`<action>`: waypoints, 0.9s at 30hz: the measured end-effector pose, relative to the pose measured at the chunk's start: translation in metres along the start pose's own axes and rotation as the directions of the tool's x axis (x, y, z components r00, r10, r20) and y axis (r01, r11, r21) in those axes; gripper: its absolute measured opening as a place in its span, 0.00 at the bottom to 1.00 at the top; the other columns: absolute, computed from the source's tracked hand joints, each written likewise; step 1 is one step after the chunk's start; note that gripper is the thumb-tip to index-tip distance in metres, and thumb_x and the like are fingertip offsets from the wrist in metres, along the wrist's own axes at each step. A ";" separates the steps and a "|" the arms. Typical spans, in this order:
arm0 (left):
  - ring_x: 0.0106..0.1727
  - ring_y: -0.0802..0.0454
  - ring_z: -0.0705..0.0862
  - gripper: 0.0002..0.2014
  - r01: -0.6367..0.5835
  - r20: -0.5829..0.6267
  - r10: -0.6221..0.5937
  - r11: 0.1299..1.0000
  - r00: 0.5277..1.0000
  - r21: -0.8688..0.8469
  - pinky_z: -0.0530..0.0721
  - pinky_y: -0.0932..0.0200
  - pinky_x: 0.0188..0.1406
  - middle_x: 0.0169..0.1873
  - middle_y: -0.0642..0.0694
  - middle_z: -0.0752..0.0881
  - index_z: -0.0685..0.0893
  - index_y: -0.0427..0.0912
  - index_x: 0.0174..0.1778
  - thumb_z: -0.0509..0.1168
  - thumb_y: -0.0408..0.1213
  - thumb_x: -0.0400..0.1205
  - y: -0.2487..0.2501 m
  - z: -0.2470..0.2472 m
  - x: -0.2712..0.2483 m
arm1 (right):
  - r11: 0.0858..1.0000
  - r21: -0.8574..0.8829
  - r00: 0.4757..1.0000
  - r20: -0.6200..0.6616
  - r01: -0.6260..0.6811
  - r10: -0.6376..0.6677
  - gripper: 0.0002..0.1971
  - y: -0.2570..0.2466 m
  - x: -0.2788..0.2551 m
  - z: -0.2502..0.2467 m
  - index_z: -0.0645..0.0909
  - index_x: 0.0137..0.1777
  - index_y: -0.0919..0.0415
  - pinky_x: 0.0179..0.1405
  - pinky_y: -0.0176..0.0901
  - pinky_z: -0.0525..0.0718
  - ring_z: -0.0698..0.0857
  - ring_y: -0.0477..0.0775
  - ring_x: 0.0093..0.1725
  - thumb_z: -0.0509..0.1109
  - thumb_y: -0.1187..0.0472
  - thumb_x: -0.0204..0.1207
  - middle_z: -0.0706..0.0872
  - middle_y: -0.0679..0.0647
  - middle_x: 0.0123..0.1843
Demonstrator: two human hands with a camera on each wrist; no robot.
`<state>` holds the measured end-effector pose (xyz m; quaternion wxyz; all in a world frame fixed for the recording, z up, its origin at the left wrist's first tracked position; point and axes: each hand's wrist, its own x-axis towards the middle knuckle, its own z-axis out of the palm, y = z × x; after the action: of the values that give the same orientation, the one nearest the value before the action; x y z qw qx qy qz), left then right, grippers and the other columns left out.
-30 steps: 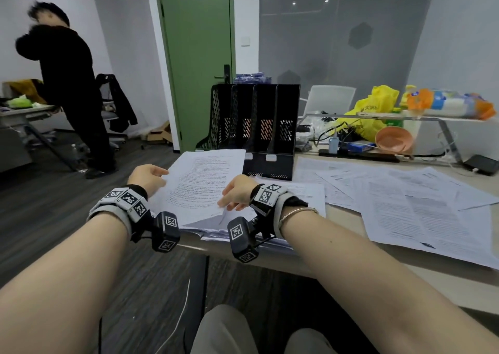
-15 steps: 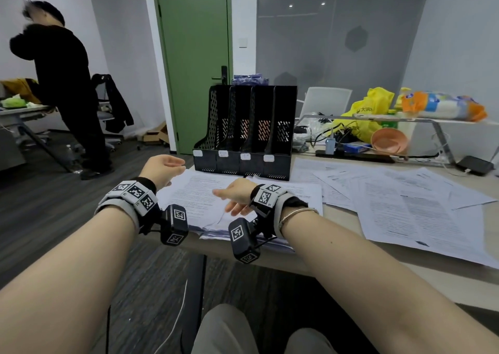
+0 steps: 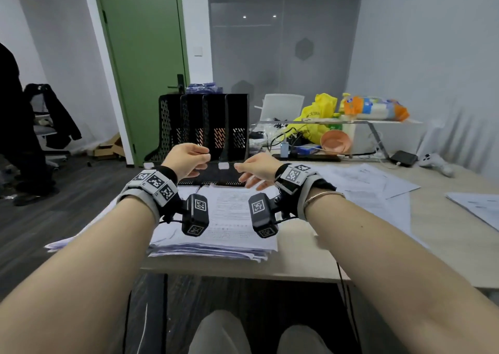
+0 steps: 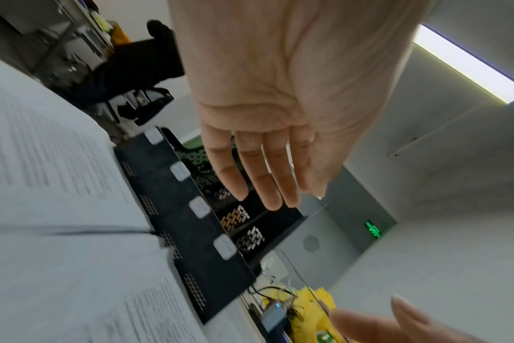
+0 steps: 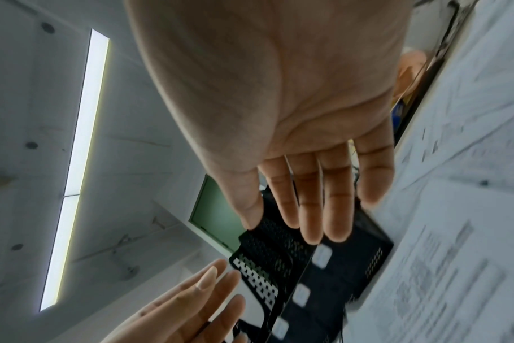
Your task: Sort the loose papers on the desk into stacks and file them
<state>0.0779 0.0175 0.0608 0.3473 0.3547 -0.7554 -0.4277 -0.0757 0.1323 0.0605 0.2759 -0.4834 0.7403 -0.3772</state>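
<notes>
A stack of printed papers (image 3: 232, 224) lies at the desk's near left corner, its sheets roughly squared. Behind it stands a black mesh file organizer (image 3: 205, 127) with several upright slots that look empty. My left hand (image 3: 189, 159) and right hand (image 3: 253, 171) hover side by side above the far end of the stack, just in front of the organizer's base. Neither holds anything. In the left wrist view the left hand's fingers (image 4: 258, 176) are straight over the organizer (image 4: 191, 222). The right hand's fingers (image 5: 308, 208) are likewise straight in the right wrist view.
More loose sheets (image 3: 364, 181) are spread over the desk's right half, with another sheet (image 3: 480, 208) at the far right edge. A monitor riser (image 3: 337, 123), a yellow bag (image 3: 316, 116), an orange bowl (image 3: 336, 141) and cables crowd the back. A person in black (image 3: 16, 127) stands at left.
The sheet my left hand held above the stack now lies on it. Both hands have let go, risen and moved forward toward the organizer. My view has swung right and down.
</notes>
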 end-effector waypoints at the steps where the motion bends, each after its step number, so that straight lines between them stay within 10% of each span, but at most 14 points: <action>1: 0.40 0.58 0.85 0.10 -0.005 0.028 0.005 1.000 1.000 -0.002 0.85 0.57 0.48 0.42 0.49 0.86 0.83 0.42 0.58 0.67 0.37 0.81 0.005 0.011 0.002 | 1.000 -0.007 1.000 -0.027 -0.008 0.008 0.20 0.006 -0.002 -0.013 0.80 0.62 0.66 0.32 0.39 0.80 0.83 0.48 0.35 0.63 0.49 0.81 0.86 0.53 0.45; 10: 0.39 0.53 0.84 0.11 0.062 0.334 -0.075 0.997 0.940 0.048 0.84 0.57 0.40 0.43 0.47 0.86 0.81 0.39 0.58 0.66 0.38 0.82 0.036 0.111 0.015 | 0.981 -0.068 0.951 -0.266 -0.184 0.160 0.17 0.076 -0.035 -0.118 0.82 0.59 0.64 0.35 0.38 0.78 0.82 0.53 0.49 0.69 0.52 0.78 0.84 0.54 0.53; 16: 0.41 0.50 0.85 0.08 0.185 0.513 -0.266 0.961 0.816 0.204 0.83 0.56 0.40 0.42 0.47 0.86 0.80 0.39 0.49 0.65 0.41 0.82 0.044 0.169 0.013 | 0.915 -0.136 0.876 -0.370 -0.380 0.308 0.21 0.129 -0.068 -0.167 0.82 0.61 0.65 0.50 0.48 0.79 0.82 0.57 0.58 0.74 0.52 0.74 0.83 0.59 0.61; 22: 0.33 0.48 0.81 0.20 0.229 0.510 -0.458 0.864 0.728 0.449 0.76 0.59 0.29 0.45 0.41 0.87 0.75 0.31 0.65 0.64 0.42 0.83 0.044 0.207 0.004 | 0.765 -0.294 0.810 -0.339 -0.574 0.478 0.28 0.166 -0.094 -0.183 0.79 0.67 0.64 0.45 0.42 0.76 0.78 0.56 0.55 0.75 0.49 0.72 0.82 0.59 0.63; 27: 0.33 0.50 0.77 0.25 0.203 0.496 -0.513 0.810 0.700 0.550 0.75 0.56 0.45 0.54 0.36 0.83 0.72 0.26 0.72 0.60 0.42 0.86 0.044 0.226 -0.006 | 0.691 -0.305 0.755 -0.282 -0.655 0.592 0.32 0.198 -0.105 -0.186 0.79 0.67 0.65 0.45 0.44 0.81 0.81 0.56 0.55 0.79 0.49 0.67 0.83 0.58 0.59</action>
<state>-0.1170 0.1298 0.0101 -0.1092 0.4077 -0.8175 -0.3918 -0.2798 0.3323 0.0062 0.2264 -0.2145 0.9390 -0.1450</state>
